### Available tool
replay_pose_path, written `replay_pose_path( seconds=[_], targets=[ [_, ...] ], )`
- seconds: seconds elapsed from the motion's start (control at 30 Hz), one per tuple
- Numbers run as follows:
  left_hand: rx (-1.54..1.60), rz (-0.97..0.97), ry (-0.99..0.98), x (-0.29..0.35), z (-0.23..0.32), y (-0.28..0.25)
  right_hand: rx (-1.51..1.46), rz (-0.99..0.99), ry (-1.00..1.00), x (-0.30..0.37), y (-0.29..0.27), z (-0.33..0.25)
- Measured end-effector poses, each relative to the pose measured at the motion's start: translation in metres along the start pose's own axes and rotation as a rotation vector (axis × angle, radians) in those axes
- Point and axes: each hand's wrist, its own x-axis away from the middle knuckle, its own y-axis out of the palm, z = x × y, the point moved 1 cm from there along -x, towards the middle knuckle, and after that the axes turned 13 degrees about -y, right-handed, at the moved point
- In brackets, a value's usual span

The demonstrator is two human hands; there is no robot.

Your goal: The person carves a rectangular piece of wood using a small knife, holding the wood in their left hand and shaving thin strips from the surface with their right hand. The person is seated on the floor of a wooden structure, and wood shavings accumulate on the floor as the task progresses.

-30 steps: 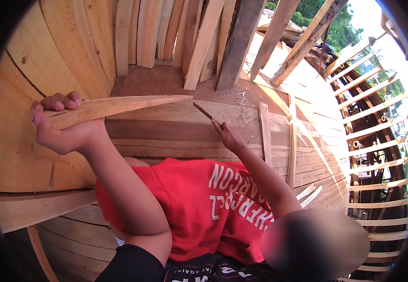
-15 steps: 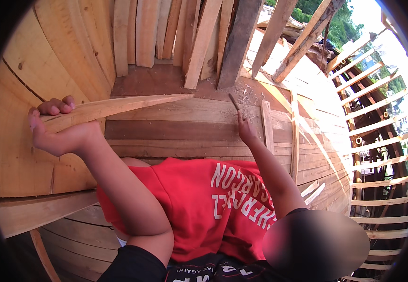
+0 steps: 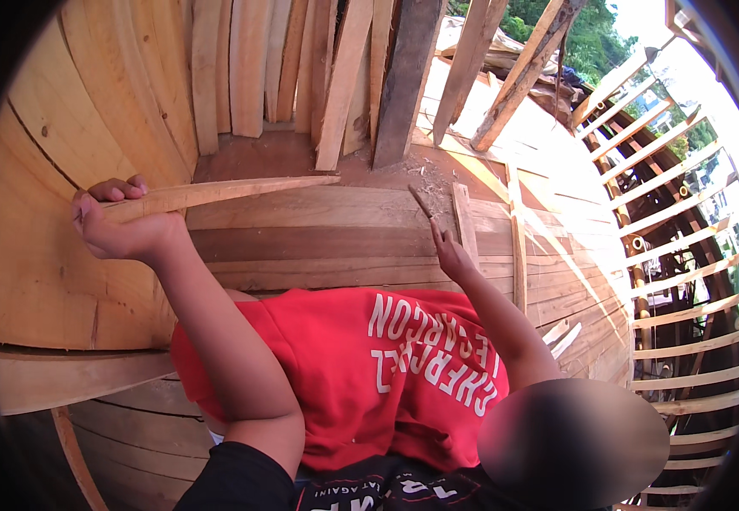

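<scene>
My left hand [image 3: 123, 223] is closed around the thick end of a long tapered wooden strip [image 3: 225, 192], up against the timber wall at the left. The strip's narrow end points right, over the plank floor. Farther right, my right hand [image 3: 452, 254] grips a thin, dark, stick-like tool [image 3: 421, 201]. That tool slants up and left, with its far end close to the wood shavings [image 3: 429, 180] and apart from the strip. Its exact kind is too small to make out. Between my forearms lies a red garment [image 3: 344, 332] with white lettering.
A curved plank wall [image 3: 37, 247] rises at the left. Several upright timbers [image 3: 344, 85] line the far side. Loose battens [image 3: 516, 230] lie on the plank floor [image 3: 301, 247]. A slatted wooden frame [image 3: 693, 324] stands at the right. A blurred dark oval [image 3: 574, 460] covers the lower right.
My right hand has drawn nearer and slightly right with the tool. My left hand has shifted a little right with the wooden strip. The surroundings have slid left in the view.
</scene>
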Motion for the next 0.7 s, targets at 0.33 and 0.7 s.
replay_pose_path(
  seconds=[0.33, 0.7],
  targets=[
    [-0.044, 0.058, 0.001, 0.003, -0.002, 0.002, 0.028, -0.046, 0.055, 0.034, 0.028, 0.028],
    [-0.019, 0.079, -0.005, 0.004, -0.006, 0.003, -0.037, -0.063, 0.195, 0.06, 0.029, 0.041]
  ],
)
